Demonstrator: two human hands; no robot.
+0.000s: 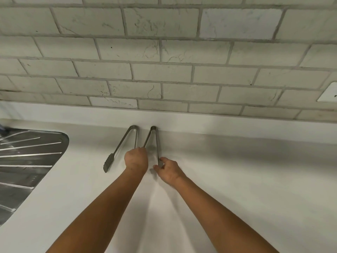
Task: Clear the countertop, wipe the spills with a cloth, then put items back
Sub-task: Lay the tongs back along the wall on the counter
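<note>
Two metal tongs lie on the white countertop (237, 179), hinges toward the tiled wall. The left tongs (120, 145) spread wide, one black-tipped arm pointing down-left. The other arm runs under my left hand (135, 159), whose fingers curl over its end. The left arm of the right tongs (155, 139) also ends at this hand. My right hand (167, 170) pinches the tip of the right tongs' right arm between thumb and fingers. The covered tips are hidden.
A steel sink drainer (27, 161) with raised ribs fills the left side. A white wall socket plate (328, 94) sits at the far right on the tiled backsplash (164, 52).
</note>
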